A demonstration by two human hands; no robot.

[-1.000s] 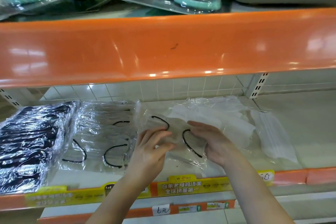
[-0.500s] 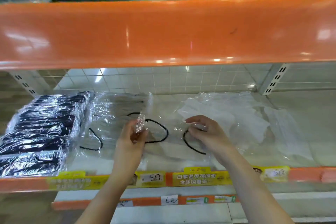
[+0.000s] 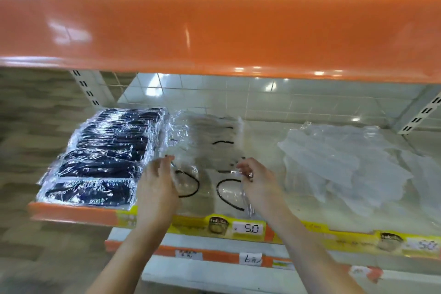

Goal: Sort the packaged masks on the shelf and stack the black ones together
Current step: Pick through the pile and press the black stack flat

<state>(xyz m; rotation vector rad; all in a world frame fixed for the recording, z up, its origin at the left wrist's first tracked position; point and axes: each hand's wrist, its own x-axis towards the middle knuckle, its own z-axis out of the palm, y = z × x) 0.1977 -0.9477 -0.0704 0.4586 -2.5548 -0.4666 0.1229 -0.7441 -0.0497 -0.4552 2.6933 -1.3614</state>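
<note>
A clear packet holding a pale mask with black ear loops (image 3: 210, 184) lies at the shelf's front middle. My left hand (image 3: 158, 181) holds its left edge and my right hand (image 3: 256, 180) pinches its right edge. The packet sits on a pile of similar pale masks with black loops (image 3: 202, 136). To the left lies a stack of packaged black masks (image 3: 102, 157) in shiny wrap. A loose heap of white masks in plastic (image 3: 346, 162) spreads on the right.
An orange shelf lip (image 3: 214, 31) hangs low overhead, with teal packaged goods above it. The shelf's front rail (image 3: 248, 228) carries yellow price tags. Slotted uprights (image 3: 86, 88) stand at the back corners. Bare shelf surface (image 3: 262, 141) shows between the middle pile and the white heap.
My view swung left, so the black stack sits nearer the middle. Both hands carried the black-looped packet leftwards onto the middle pile and moved apart to its edges.
</note>
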